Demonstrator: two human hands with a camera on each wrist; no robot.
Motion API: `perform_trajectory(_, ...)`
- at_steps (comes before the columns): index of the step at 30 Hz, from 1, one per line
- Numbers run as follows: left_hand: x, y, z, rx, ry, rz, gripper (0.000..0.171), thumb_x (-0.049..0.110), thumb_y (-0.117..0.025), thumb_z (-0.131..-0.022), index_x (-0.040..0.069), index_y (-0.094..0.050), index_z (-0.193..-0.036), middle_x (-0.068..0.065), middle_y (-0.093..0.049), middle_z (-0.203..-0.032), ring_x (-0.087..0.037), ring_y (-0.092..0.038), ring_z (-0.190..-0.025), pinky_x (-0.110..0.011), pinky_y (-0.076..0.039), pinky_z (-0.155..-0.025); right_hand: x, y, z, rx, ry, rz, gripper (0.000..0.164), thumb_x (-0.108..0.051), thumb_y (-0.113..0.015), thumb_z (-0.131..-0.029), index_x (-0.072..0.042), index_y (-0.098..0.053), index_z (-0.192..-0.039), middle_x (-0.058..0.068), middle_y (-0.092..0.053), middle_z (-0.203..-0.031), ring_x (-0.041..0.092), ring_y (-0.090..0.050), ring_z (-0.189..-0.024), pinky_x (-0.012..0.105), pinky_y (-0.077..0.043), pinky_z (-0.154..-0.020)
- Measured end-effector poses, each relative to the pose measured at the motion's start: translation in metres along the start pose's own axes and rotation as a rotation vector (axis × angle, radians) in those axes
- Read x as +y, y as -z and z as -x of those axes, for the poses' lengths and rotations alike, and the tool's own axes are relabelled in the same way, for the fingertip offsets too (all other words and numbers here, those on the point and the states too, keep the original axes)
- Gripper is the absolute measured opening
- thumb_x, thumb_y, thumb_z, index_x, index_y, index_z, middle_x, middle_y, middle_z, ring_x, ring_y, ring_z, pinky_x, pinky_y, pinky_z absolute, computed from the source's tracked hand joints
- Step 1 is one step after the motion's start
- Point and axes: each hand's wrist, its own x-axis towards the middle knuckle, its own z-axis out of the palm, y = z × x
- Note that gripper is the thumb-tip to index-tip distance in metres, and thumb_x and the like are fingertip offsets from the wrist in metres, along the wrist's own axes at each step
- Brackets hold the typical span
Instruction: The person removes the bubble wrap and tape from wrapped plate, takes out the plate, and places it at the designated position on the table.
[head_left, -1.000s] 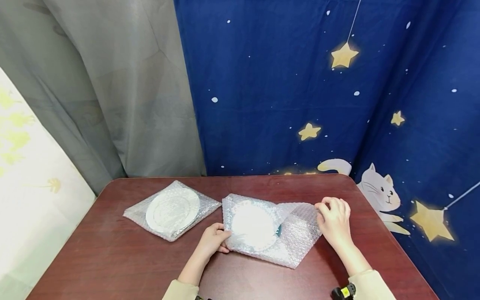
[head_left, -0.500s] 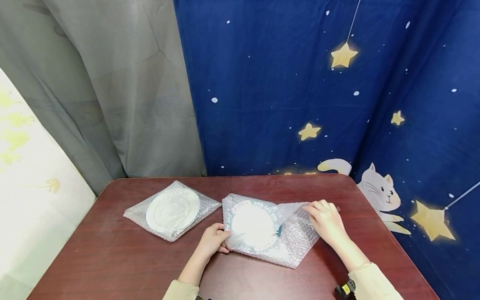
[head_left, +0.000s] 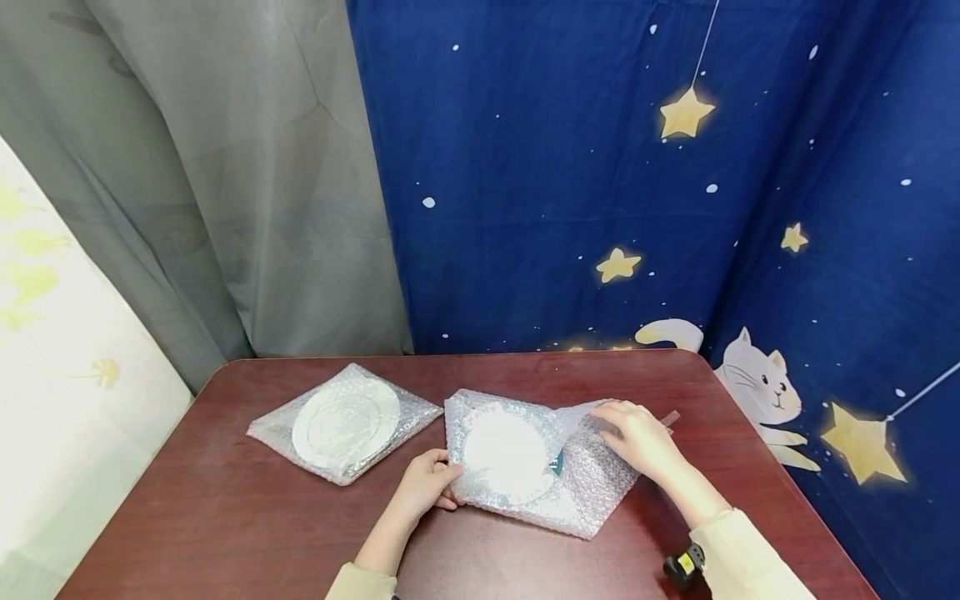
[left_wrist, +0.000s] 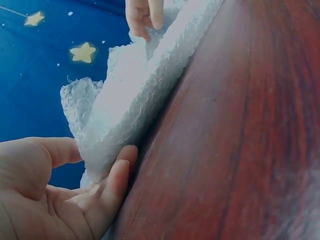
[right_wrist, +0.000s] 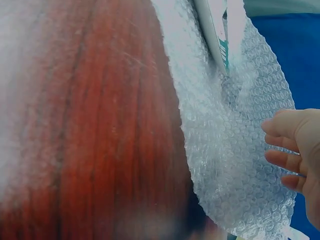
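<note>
A bubble wrap sheet is folded over a round, glaring white disc on the table. Green lettering shows on the disc's edge inside the fold. My left hand grips the left edge of the wrapped bundle, thumb above and fingers beneath; the left wrist view shows this hold close up. Over the upper right flap is my right hand, its fingers loosely bent and apart. In the right wrist view those fingers lie against or just before the wrap; contact is hard to tell.
Left of the bundle, a second round white disc lies in its own bubble wrap. A narrow clear strip sticks out beyond my right hand. The brown table ends at curtains behind.
My right hand has moved left along the upper flap from its right corner, and its fingers have spread. The clear strip has come into view. My left hand stays put.
</note>
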Motion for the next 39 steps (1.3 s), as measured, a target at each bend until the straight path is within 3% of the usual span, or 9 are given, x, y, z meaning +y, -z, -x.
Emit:
perform_trajectory(4, 0.006, 0.0, 0.003, -0.001, -0.025, -0.087, 0.042, 0.009, -0.06, -0.09, -0.019, -0.049, -0.119, -0.007, -0.062, -0.065, -0.021, -0.064, -0.053, -0.029, -0.053, -0.047, 0.002, 0.0, -0.003, -0.027, -0.034, -0.067, 0.04, -0.002, -0.076, -0.077, -0.005, -0.068, -0.116, 0.012, -0.066, -0.114, 0.032, -0.06, -0.108, 0.051, -0.046, -0.09)
perform_trajectory(8, 0.011, 0.001, 0.005, 0.046, -0.082, -0.272, 0.041, 0.011, -0.063, -0.086, -0.016, -0.054, -0.116, -0.004, -0.06, -0.067, -0.018, -0.062, -0.051, -0.03, -0.052, -0.047, 0.003, 0.0, -0.006, -0.061, -0.081, -0.142, 0.04, -0.003, -0.074, -0.08, -0.004, -0.066, -0.12, 0.012, -0.063, -0.119, 0.032, -0.057, -0.114, 0.051, -0.044, -0.093)
perform_trajectory(12, 0.016, 0.001, 0.007, 0.131, -0.149, -0.509, 0.04, 0.015, -0.066, -0.08, -0.01, -0.061, -0.11, -0.006, -0.061, -0.08, -0.018, -0.062, -0.067, -0.034, -0.053, -0.063, 0.003, -0.002, -0.011, -0.064, -0.107, -0.183, 0.04, -0.005, -0.072, -0.082, -0.005, -0.065, -0.121, 0.012, -0.063, -0.121, 0.032, -0.055, -0.116, 0.05, -0.042, -0.096)
perform_trajectory(16, 0.02, 0.001, 0.008, 0.194, -0.19, -0.648, 0.04, 0.02, -0.068, -0.077, -0.006, -0.064, -0.108, -0.01, -0.059, -0.093, -0.022, -0.056, -0.084, -0.041, -0.047, -0.076, 0.004, -0.004, -0.015, -0.053, -0.143, -0.209, 0.041, -0.005, -0.073, -0.083, -0.006, -0.064, -0.123, 0.012, -0.063, -0.12, 0.031, -0.058, -0.111, 0.05, -0.044, -0.094)
perform_trajectory(24, 0.024, -0.002, 0.004, 0.25, -0.29, -0.634, 0.035, 0.023, -0.069, -0.084, -0.003, -0.066, -0.107, -0.011, -0.063, -0.1, -0.027, -0.059, -0.096, -0.045, -0.046, -0.085, 0.004, -0.011, -0.019, -0.051, -0.229, -0.291, 0.043, -0.006, -0.07, -0.085, -0.003, -0.061, -0.127, 0.016, -0.063, -0.118, 0.029, -0.064, -0.097, 0.047, -0.05, -0.085)
perform_trajectory(32, 0.025, -0.01, 0.002, 0.187, -0.283, -0.624, 0.047, 0.039, -0.066, -0.089, 0.0, -0.065, -0.114, -0.014, -0.062, -0.115, -0.031, -0.057, -0.111, -0.047, -0.044, -0.093, 0.007, -0.022, -0.02, -0.052, -0.327, -0.347, 0.046, -0.009, -0.07, -0.086, -0.001, -0.057, -0.13, 0.018, -0.063, -0.117, 0.027, -0.065, -0.093, 0.045, -0.052, -0.08)
perform_trajectory(39, 0.026, -0.018, 0.003, 0.142, -0.287, -0.627, 0.062, 0.046, -0.069, -0.084, -0.004, -0.061, -0.12, -0.019, -0.059, -0.123, -0.035, -0.05, -0.12, -0.048, -0.039, -0.1, 0.013, -0.031, -0.019, -0.07, -0.365, -0.363, 0.049, -0.01, -0.069, -0.087, -0.002, -0.054, -0.133, 0.018, -0.059, -0.124, 0.029, -0.064, -0.096, 0.046, -0.052, -0.081)
